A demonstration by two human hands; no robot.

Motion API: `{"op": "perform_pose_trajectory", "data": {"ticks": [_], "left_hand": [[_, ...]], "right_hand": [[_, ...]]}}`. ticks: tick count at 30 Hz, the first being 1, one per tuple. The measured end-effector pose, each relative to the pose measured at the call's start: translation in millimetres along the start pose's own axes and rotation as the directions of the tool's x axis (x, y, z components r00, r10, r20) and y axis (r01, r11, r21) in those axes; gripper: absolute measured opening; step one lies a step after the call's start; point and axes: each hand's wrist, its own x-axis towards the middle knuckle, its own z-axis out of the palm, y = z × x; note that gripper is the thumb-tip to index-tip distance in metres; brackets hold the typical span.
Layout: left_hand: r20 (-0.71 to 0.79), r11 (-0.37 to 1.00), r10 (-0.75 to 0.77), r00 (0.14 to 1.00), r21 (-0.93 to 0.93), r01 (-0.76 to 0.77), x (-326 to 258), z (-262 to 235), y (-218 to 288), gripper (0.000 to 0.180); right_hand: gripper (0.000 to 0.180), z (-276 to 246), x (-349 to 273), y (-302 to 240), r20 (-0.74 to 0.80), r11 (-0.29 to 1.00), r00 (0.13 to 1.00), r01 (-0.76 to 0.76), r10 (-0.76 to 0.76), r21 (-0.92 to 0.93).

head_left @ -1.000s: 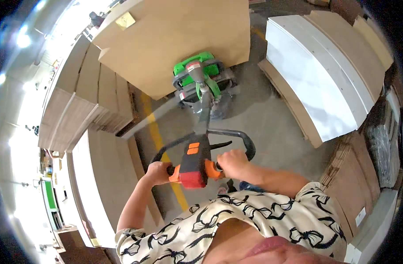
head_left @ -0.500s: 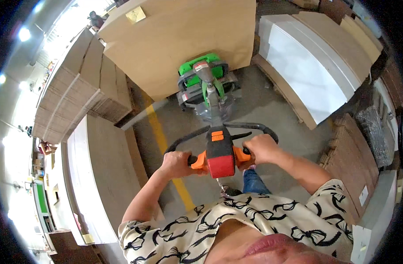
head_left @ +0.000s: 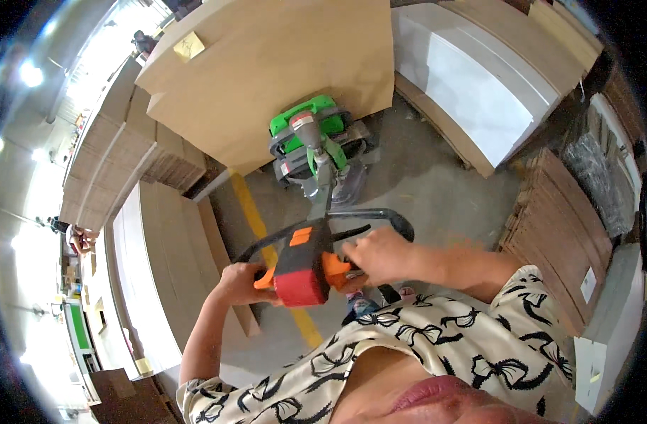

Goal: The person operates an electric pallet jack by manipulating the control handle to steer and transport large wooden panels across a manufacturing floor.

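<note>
Head view: I've got left hand (head_left: 240,284) and right hand (head_left: 381,256) gripping a red-black-orange tiller (head_left: 304,258), green-and-black pallet truck (head_left: 316,150) beyond; grey floor (head_left: 436,198), yellow stripe (head_left: 251,208), pale board stacks (head_left: 185,244) around.

Stacked boards (head_left: 175,247) flank us
On our left we see a yellow floor line (head_left: 248,205); on our right, white panels (head_left: 472,92), brown sheets (head_left: 560,233) and a plastic-wrapped bundle (head_left: 598,187).

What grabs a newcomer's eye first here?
Probably the big brown panel filling the top centre, with the bright green machine right below it in view. Next, the red-ended handle at mid-frame, then the yellow floor line slanting down behind it.
</note>
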Motion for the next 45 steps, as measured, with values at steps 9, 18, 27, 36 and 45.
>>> {"op": "perform_pose_trajectory", "data": {"ticks": [9,18,27,36,45], "left_hand": [[0.135,0.995,-0.076,0.988,-0.053,0.084,-82,47,46,0.062],[0.017,1.0,-0.008,1.0,-0.017,0.009,-91,61,81,0.072],[-0.076,0.991,0.061,0.995,-0.116,-0.069,-120,49,108,0.075],[-0.031,0.896,0.264,0.964,-0.363,-0.256,-156,71,176,0.058],[0.018,0.656,0.392,0.92,-0.706,-0.266,-147,47,200,0.065]], "right_hand": [[0.042,11,-66,-70,0.152,0.993,0.986,-0.086,0.073,0.079],[0.047,20,-89,-56,0.195,0.995,0.977,-0.078,0.089,-0.063],[0.057,15,-117,-50,-0.126,0.996,0.992,0.016,-0.027,-0.089],[0.056,-7,-195,-40,-0.298,0.983,0.938,0.154,-0.178,-0.103],[0.053,-70,-231,-10,-0.397,0.983,0.899,0.159,-0.182,-0.092]]}}
